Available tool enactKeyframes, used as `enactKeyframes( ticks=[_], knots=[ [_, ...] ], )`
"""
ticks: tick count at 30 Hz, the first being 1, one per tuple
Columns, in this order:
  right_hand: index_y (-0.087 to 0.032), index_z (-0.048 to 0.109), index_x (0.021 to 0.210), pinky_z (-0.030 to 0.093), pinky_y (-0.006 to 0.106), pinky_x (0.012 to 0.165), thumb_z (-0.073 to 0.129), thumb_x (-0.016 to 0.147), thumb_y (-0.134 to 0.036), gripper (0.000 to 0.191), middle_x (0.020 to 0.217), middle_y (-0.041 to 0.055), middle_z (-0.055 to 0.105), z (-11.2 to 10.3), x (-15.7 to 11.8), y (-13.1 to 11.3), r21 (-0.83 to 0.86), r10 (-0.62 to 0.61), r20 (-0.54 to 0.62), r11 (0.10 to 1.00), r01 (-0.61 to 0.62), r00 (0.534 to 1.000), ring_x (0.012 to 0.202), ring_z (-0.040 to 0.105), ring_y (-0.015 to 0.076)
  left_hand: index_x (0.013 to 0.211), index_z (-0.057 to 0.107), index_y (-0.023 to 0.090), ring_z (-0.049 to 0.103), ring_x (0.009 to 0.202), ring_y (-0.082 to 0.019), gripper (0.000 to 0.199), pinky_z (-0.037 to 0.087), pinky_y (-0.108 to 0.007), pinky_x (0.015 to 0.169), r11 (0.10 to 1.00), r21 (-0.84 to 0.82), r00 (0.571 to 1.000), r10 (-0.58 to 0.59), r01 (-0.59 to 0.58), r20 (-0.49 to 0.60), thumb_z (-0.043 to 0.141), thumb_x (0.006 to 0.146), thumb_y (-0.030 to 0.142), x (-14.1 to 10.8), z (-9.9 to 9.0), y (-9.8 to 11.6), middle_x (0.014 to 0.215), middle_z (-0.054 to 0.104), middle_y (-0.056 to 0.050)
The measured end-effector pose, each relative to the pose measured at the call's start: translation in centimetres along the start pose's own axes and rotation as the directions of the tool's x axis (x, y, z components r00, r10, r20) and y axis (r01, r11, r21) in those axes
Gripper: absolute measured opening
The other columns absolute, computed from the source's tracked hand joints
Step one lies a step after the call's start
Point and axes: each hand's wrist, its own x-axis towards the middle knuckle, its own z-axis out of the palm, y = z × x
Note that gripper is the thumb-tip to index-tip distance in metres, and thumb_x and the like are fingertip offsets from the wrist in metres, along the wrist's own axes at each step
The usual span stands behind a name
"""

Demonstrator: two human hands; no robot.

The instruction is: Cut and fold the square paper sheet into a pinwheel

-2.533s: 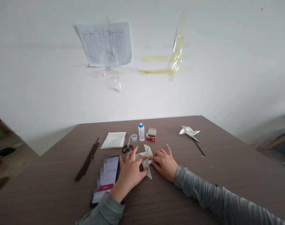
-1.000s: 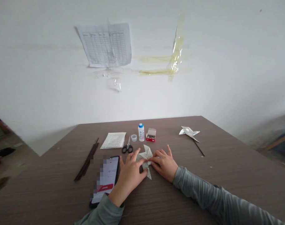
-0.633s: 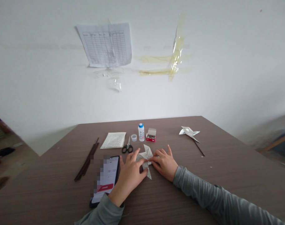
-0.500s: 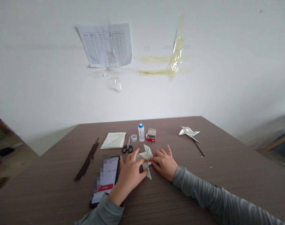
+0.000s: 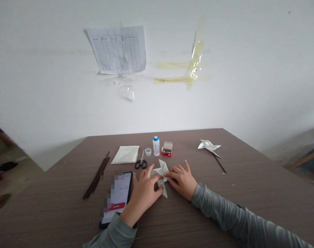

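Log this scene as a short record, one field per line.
Left hand: fingers on the folded paper pinwheel
Right hand: fingers on the same pinwheel, from the opposite side
Nearest tools: black-handled scissors, beyond the hands
Phone: smartphone, beside the left hand, timer-like digits on screen
Also on the wooden table: white bottle with blue cap; open red box of small metal fasteners; printed paper sheet; bundle of dark sticks; paper pinwheel on a stick

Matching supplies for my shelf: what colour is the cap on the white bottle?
The bottle's cap is blue, shown best in the head view.
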Motion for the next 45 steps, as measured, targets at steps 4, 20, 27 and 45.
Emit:
enactKeyframes(
  ticks=[4,20,27,45],
  knots=[
    [-0.038,0.099,0.14,0.03,0.096,0.153,0.075,0.119,-0.019,0.037,0.134,0.01,0.096,-0.08,-0.04,-0.09,0.013,0.009,0.009,1.0,-0.009,1.0,0.139,0.086,0.0376,0.149,0.098,0.038,0.062,0.182,-0.05,0.045,0.037,-0.094,0.151,1.0,-0.008,1.0,-0.003,0.003,-0.004,0.088,0.109,0.021,-0.03,-0.16,0.07,0.2,0.064,-0.014],
    [-0.038,0.099,0.141,0.032,0.095,0.152,0.075,0.12,-0.021,0.036,0.138,0.0104,0.093,-0.53,0.17,-0.7,-0.022,0.038,0.056,0.999,-0.037,0.998,0.144,0.081,0.0388,0.151,0.097,0.036,0.061,0.183,-0.05,0.046,0.038,-0.093,0.151,1.0,0.0,1.0,-0.011,0.011,0.008,0.086,0.109,0.022,-0.05,-0.21,0.18,0.199,0.065,-0.015],
    [-0.043,0.099,0.136,0.039,0.097,0.148,0.077,0.118,-0.023,0.035,0.133,0.0087,0.095,-0.03,0.02,0.02,-0.012,-0.006,0.016,1.0,0.006,1.0,0.138,0.084,0.0394,0.145,0.1,0.04,0.064,0.18,-0.053,0.045,0.042,-0.092,0.15,1.0,-0.011,1.0,-0.008,0.008,-0.023,0.09,0.105,0.022,0.15,0.2,-0.11,0.197,0.068,-0.013],
    [-0.04,0.099,0.14,0.025,0.096,0.154,0.076,0.122,-0.021,0.035,0.137,0.0066,0.094,-0.67,0.19,-0.61,0.012,0.041,0.074,0.999,-0.042,0.996,0.146,0.081,0.0374,0.144,0.101,0.039,0.064,0.18,-0.054,0.042,0.041,-0.094,0.15,1.0,-0.01,1.0,-0.013,0.013,-0.015,0.091,0.107,0.021,-0.03,-0.28,0.17,0.196,0.069,-0.014]
  ],
)
